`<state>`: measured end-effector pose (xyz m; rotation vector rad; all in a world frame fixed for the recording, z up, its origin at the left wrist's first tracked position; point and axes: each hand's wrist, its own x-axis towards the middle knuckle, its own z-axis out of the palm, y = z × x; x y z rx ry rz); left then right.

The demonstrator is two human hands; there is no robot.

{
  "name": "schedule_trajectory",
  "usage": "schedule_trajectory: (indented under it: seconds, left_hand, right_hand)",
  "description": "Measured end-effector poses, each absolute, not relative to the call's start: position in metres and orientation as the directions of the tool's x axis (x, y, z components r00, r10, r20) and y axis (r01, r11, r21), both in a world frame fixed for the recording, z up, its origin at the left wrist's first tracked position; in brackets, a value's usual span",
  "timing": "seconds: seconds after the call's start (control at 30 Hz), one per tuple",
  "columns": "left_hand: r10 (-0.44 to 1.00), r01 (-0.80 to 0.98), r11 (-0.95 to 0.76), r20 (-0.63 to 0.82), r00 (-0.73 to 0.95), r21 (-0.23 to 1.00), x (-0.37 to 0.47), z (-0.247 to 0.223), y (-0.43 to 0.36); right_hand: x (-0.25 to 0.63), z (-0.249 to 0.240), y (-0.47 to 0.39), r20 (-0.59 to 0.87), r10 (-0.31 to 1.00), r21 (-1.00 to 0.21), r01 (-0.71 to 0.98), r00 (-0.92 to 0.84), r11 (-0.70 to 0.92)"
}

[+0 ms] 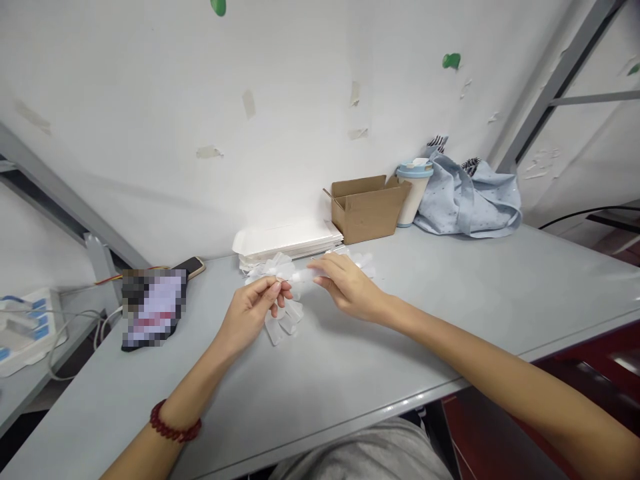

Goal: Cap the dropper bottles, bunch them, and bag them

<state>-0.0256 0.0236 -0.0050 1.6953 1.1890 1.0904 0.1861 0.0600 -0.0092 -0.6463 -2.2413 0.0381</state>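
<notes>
My left hand (254, 305) is closed in a pinch, thumb against the fingertips, at one end of a small translucent white piece (302, 275). My right hand (350, 288) has its thumb and fingers closed around the other end of that piece, which spans the gap between both hands. Its exact kind is too small and blurred to tell. On the table below and behind the hands lie several loose translucent white strips (284, 324), some partly hidden by my fingers.
White flat cartons (287, 241) are stacked against the wall, beside an open brown cardboard box (370, 213). Right of it stand a blue-lidded cup (414, 190) and a light blue cloth bag (467, 200). A blurred pouch-like item (157, 310), a phone-like object (193, 266) and a power strip (33, 327) are left.
</notes>
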Motion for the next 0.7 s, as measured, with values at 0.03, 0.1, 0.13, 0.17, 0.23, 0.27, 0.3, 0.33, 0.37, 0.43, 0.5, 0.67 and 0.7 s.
schedule_trajectory:
  seconds: [0.03,0.1,0.13,0.17,0.23,0.27,0.3,0.33,0.37,0.43,0.5,0.67,0.7]
  left_hand:
    - [0.958,0.294,-0.261,0.210,0.196,0.919,-0.0256,-0.0048,0.0235]
    - [0.956,0.303,-0.267,0.212,0.201,0.915,-0.0250,-0.0042,0.0235]
    - [0.955,0.308,-0.269,0.213,0.206,0.913,-0.0246,-0.0039,0.0235]
    - [0.954,0.312,-0.272,0.213,0.210,0.911,-0.0242,-0.0036,0.0235]
    - [0.952,0.318,-0.276,0.213,0.219,0.907,-0.0235,-0.0030,0.0231]
    - [0.952,0.320,-0.276,0.212,0.221,0.906,-0.0234,-0.0027,0.0227]
    - [0.952,0.322,-0.276,0.210,0.224,0.906,-0.0235,-0.0025,0.0222]
    - [0.951,0.323,-0.275,0.209,0.226,0.905,-0.0237,-0.0023,0.0216]
    - [0.951,0.324,-0.276,0.208,0.227,0.905,-0.0239,-0.0022,0.0211]
    - [0.950,0.325,-0.280,0.212,0.228,0.903,-0.0243,-0.0023,0.0207]
    - [0.948,0.325,-0.286,0.218,0.230,0.901,-0.0244,-0.0026,0.0212]
    - [0.947,0.356,-0.296,0.224,0.230,0.886,-0.0237,-0.0038,0.0224]
    - [0.947,0.372,-0.299,0.225,0.229,0.879,-0.0235,-0.0039,0.0219]
  right_hand:
    - [0.1861,-0.0091,0.0599,0.684,0.463,-0.223,0.443,-0.563,0.868]
    - [0.1863,-0.0088,0.0597,0.679,0.462,-0.211,0.451,-0.571,0.867]
    - [0.1863,-0.0087,0.0596,0.678,0.461,-0.207,0.452,-0.573,0.867]
    - [0.1864,-0.0086,0.0596,0.678,0.459,-0.205,0.452,-0.575,0.868]
    - [0.1865,-0.0082,0.0595,0.678,0.458,-0.208,0.448,-0.575,0.870]
    - [0.1867,-0.0080,0.0594,0.678,0.459,-0.213,0.444,-0.575,0.870]
    - [0.1868,-0.0077,0.0594,0.676,0.460,-0.220,0.438,-0.575,0.871]
    - [0.1870,-0.0074,0.0593,0.674,0.461,-0.228,0.431,-0.577,0.873]
    - [0.1872,-0.0070,0.0593,0.673,0.461,-0.235,0.423,-0.579,0.875]
    - [0.1877,-0.0062,0.0594,0.674,0.457,-0.245,0.408,-0.581,0.880]
    - [0.1880,-0.0054,0.0597,0.678,0.446,-0.238,0.400,-0.584,0.885]
    - [0.1878,-0.0038,0.0606,0.687,0.393,-0.142,0.417,-0.611,0.898]
    - [0.1877,-0.0035,0.0605,0.687,0.382,-0.118,0.423,-0.619,0.898]
